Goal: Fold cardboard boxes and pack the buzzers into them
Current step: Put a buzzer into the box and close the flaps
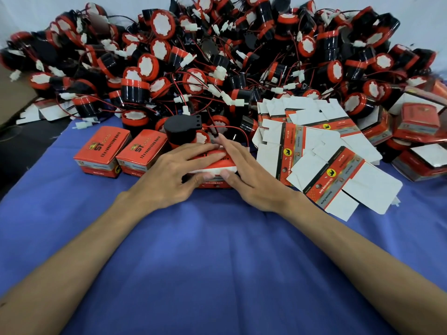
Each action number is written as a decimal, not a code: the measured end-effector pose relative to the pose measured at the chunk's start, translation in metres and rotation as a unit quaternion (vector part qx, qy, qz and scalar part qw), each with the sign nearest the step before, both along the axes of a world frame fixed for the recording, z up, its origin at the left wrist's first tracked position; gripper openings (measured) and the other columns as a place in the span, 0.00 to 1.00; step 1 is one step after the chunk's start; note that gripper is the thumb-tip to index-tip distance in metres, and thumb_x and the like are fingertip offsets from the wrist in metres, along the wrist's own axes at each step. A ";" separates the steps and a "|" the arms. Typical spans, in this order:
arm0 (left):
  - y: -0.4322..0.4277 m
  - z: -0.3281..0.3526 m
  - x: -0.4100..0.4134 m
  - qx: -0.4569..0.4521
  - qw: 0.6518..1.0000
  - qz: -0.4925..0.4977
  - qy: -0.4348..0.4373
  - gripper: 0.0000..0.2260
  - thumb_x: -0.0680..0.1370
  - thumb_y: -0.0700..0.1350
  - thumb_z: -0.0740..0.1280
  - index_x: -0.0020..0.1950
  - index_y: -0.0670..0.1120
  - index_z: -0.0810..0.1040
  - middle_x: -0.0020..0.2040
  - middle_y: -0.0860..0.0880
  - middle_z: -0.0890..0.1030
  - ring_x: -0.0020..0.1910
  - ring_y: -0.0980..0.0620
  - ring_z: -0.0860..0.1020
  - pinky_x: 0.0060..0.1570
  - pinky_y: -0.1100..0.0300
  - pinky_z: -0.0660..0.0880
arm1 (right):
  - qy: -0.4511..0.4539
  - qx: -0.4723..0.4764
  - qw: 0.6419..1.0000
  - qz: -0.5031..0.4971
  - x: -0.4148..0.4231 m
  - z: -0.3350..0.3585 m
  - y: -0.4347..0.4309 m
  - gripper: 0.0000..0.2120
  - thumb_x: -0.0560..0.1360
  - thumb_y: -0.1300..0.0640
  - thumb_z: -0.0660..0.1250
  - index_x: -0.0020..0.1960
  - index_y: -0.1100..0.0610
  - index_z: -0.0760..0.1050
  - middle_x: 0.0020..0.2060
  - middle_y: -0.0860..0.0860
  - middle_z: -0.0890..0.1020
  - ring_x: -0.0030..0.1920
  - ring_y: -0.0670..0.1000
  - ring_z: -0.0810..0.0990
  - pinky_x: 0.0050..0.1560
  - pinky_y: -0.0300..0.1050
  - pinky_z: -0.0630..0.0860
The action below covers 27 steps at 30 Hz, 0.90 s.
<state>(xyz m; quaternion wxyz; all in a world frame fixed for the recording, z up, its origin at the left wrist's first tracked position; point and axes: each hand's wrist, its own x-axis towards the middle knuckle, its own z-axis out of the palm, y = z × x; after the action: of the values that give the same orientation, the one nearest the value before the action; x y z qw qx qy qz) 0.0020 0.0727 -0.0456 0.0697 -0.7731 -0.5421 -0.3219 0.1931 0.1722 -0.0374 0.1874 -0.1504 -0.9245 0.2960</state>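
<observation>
Left hand [174, 169] and right hand [245, 174] lay flat, fingers straight, on the red box [212, 166] on the desk [217, 262]. We judged that uneven pressure might buckle its white flap, or trap the wire [246, 139] of the buzzer [180, 131] behind.

- Box [217, 165], on the blue cloth [217, 262] at the near edge of the heap: top and front largely covered by left hand [169, 176] and right hand [246, 176]; contents and flap closure not visible.
- Two closed boxes [104, 151], just left of it: contents hidden.
- Buzzer heap [217, 56], along the cloth's far edge: cropped at top, left and right; lower layers buried.
- Stacked boxes [416, 131], right edge: blurred, partly cropped, possibly unsealed.
- Flat blanks [314, 160]: small print illegible; lower sheets overlapped.
</observation>
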 end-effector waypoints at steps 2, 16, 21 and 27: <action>0.001 0.001 0.003 0.001 1.000 -0.010 0.009 0.20 0.83 0.54 0.56 0.71 0.47 0.68 0.70 0.45 0.71 0.70 0.48 0.68 0.72 0.58 0.62 | -0.013 0.015 1.000 0.003 0.000 0.000 0.001 0.30 0.83 0.49 0.52 0.79 0.55 0.42 0.77 0.49 0.53 0.76 0.44 0.51 0.75 0.41 0.52; -0.001 0.002 0.010 -0.040 0.998 0.006 -0.040 0.21 0.81 0.51 0.58 0.71 0.42 0.70 0.70 0.49 0.70 0.68 0.49 0.68 0.70 0.62 0.62 | 0.076 -0.089 0.993 0.002 -0.001 -0.002 0.010 0.27 0.81 0.53 0.56 0.78 0.53 0.51 0.70 0.51 0.69 0.70 0.46 0.67 0.70 0.40 0.63; 0.000 0.001 0.010 -0.018 0.999 0.004 -0.035 0.21 0.81 0.51 0.59 0.69 0.40 0.72 0.67 0.50 0.70 0.68 0.49 0.68 0.70 0.63 0.62 | 0.103 -0.019 0.994 0.004 0.000 -0.001 0.007 0.23 0.81 0.58 0.57 0.74 0.62 0.62 0.68 0.58 0.71 0.67 0.57 0.70 0.66 0.55 0.70; 0.000 0.000 0.011 0.010 1.000 -0.001 -0.028 0.18 0.80 0.45 0.62 0.65 0.37 0.76 0.64 0.43 0.76 0.67 0.46 0.72 0.70 0.55 0.66 | 0.101 0.106 0.989 -0.006 -0.002 -0.002 0.003 0.21 0.81 0.59 0.59 0.72 0.65 0.65 0.64 0.62 0.74 0.65 0.59 0.72 0.65 0.56 0.70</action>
<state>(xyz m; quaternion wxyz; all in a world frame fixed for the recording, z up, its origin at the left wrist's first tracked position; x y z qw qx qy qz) 0.0125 0.0730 -0.0455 0.0616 -0.7639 -0.5396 -0.3487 0.1916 0.1751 -0.0395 0.2967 -0.1043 -0.9260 0.2090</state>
